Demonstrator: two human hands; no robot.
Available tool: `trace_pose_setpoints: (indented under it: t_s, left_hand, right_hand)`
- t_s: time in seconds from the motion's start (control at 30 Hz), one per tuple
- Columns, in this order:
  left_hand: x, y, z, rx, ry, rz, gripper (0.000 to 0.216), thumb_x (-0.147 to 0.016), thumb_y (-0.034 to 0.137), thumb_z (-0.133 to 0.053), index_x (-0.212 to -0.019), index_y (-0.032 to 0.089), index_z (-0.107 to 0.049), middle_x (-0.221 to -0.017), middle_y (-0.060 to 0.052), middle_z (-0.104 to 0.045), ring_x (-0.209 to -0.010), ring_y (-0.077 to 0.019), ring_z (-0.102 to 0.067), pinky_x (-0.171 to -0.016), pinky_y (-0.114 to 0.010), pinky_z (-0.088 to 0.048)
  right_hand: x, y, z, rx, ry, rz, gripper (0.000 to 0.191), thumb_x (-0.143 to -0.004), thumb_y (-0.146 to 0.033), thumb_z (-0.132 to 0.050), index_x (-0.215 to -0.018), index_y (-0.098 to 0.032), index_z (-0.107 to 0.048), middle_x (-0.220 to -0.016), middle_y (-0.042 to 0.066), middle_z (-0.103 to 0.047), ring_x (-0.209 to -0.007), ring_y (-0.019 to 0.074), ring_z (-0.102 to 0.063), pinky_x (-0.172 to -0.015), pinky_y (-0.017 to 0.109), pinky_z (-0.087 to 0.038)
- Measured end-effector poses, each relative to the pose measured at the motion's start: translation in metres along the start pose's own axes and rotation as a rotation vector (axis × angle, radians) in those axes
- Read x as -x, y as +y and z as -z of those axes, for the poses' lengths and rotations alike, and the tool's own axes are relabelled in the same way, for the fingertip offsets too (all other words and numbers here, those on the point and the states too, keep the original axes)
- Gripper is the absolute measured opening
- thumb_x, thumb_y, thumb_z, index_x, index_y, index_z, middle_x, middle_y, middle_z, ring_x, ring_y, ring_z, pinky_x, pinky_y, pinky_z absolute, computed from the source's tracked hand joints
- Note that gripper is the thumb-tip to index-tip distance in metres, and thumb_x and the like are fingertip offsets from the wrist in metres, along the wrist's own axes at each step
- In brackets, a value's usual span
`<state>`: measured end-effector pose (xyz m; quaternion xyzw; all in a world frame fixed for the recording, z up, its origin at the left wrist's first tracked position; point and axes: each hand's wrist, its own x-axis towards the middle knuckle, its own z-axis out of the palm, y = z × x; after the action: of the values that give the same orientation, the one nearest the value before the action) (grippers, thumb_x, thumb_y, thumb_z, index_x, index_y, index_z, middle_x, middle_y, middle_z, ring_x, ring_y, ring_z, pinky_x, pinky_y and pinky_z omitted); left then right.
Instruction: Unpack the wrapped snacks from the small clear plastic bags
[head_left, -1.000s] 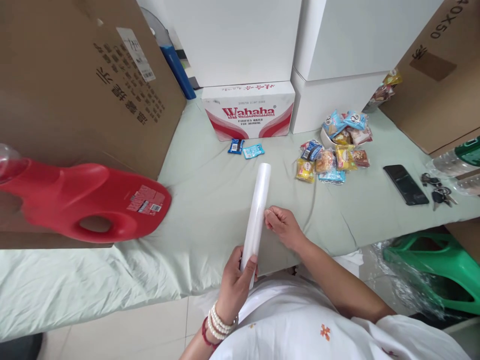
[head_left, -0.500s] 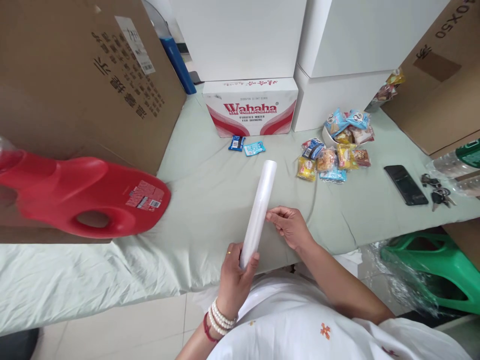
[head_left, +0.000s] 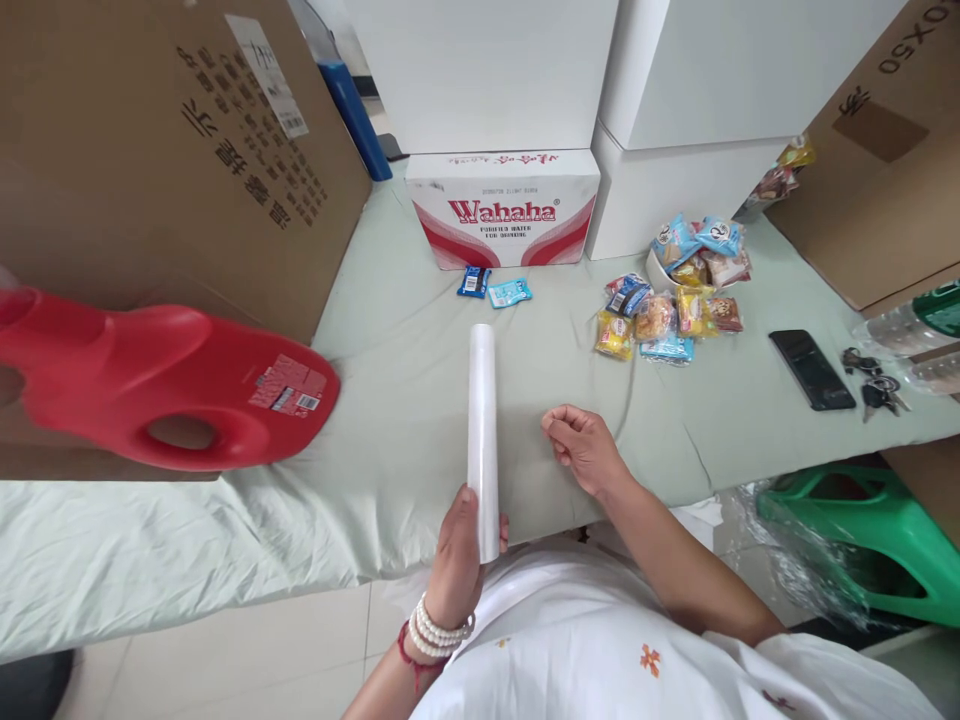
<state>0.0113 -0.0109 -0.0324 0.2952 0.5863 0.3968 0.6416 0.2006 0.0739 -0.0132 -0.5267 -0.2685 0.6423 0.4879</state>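
Observation:
My left hand (head_left: 459, 555) is wrapped around the lower end of a whitish, shiny roll of plastic film (head_left: 484, 430), which stands nearly upright above the cloth-covered table. To the right of the roll, apart from it, is my right hand (head_left: 581, 447). Its thumb and fingers are pinched together; whether a thin edge of film is between them cannot be made out. Beyond the roll lie a dark blue snack packet (head_left: 474, 281) and a light blue packet (head_left: 511, 292), untouched.
Packaged snacks (head_left: 655, 319) lie beside a filled white bowl (head_left: 657, 276). A phone (head_left: 811, 370) and keys (head_left: 882, 385) rest at right. On the left are a red jug (head_left: 225, 390) and a cardboard box (head_left: 150, 200). A Wahaha carton (head_left: 506, 215) stands behind; a green stool (head_left: 877, 540) is below right.
The roll has swung left and turned more upright in my left hand. My right hand, earlier beside the roll, is now clearly apart from it, still pinched.

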Motion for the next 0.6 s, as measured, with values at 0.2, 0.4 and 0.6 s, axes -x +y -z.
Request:
trace_pose_setpoints:
  t_s: [0.2,0.4,0.6]
  left_hand:
    - [0.0025,0.0004,0.0023,-0.21,-0.051,-0.13,0.049,-0.097,0.069,-0.045,-0.082,0.023,-0.054,-0.066,0.001,-0.057,-0.056,-0.0142,-0.05,-0.055,-0.029,-0.044]
    - [0.0027,-0.0002,0.0005,-0.456,-0.005,-0.279,0.045,-0.099,0.065,-0.043,-0.085,0.023,-0.053,-0.07,0.001,-0.053,-0.065,-0.0164,-0.051,-0.063,-0.03,-0.043]
    - [-0.0005,0.0011,0.0011,-0.661,0.055,-0.435,0.041,-0.099,0.059,-0.045,-0.092,0.022,-0.059,-0.082,-0.002,-0.055,-0.073,-0.0189,-0.052,-0.069,-0.032,-0.044]
  right_hand:
    - [-0.0034,0.0,-0.0057,0.02,-0.077,-0.027,0.045,-0.064,-0.056,-0.086,-0.085,-0.018,-0.076,-0.085,0.004,-0.07,-0.056,0.0077,-0.044,-0.042,0.021,-0.029]
    - [-0.0064,-0.0006,-0.0088,-0.013,-0.059,-0.033,0.046,-0.06,-0.056,-0.09,-0.08,-0.016,-0.077,-0.081,0.005,-0.07,-0.055,0.0076,-0.045,-0.043,0.021,-0.031]
    - [-0.008,-0.0014,-0.0058,0.015,-0.009,-0.01,0.036,-0.059,-0.046,-0.087,-0.073,-0.017,-0.072,-0.061,-0.002,-0.057,-0.051,0.0072,-0.038,-0.041,0.022,-0.025]
